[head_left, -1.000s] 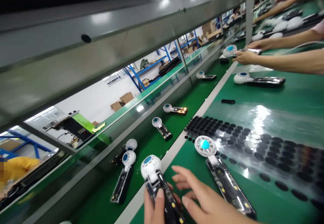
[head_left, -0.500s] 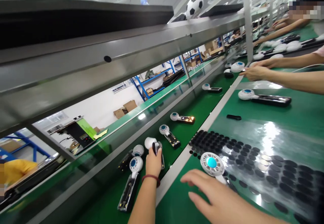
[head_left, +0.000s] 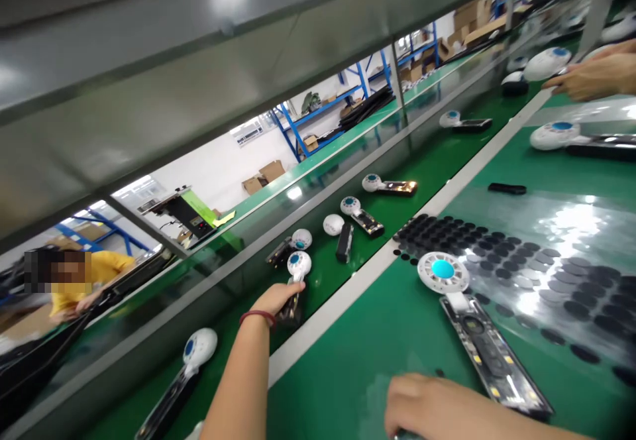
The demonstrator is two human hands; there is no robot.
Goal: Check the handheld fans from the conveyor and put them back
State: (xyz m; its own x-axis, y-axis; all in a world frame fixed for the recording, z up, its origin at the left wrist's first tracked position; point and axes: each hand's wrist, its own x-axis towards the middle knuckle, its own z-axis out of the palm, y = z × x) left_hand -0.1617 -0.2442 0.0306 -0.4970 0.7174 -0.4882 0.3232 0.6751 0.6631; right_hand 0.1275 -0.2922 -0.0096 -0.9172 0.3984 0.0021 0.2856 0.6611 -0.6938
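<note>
Left arm (head_left: pixel 241 374) well forward, left hand (head_left: pixel 277 299) palm-down; right hand (head_left: pixel 415 400) low and rounded.

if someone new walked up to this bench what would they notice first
Probably the large device lying on the green worktop at the lower right, with its bright blue disc in a white head. Just beyond it, rows of black discs stand out on a glossy sheet. Next, perhaps, the left hand, a dark red band at its wrist, at a similar, smaller-looking device on the green strip past the pale rail.
</note>
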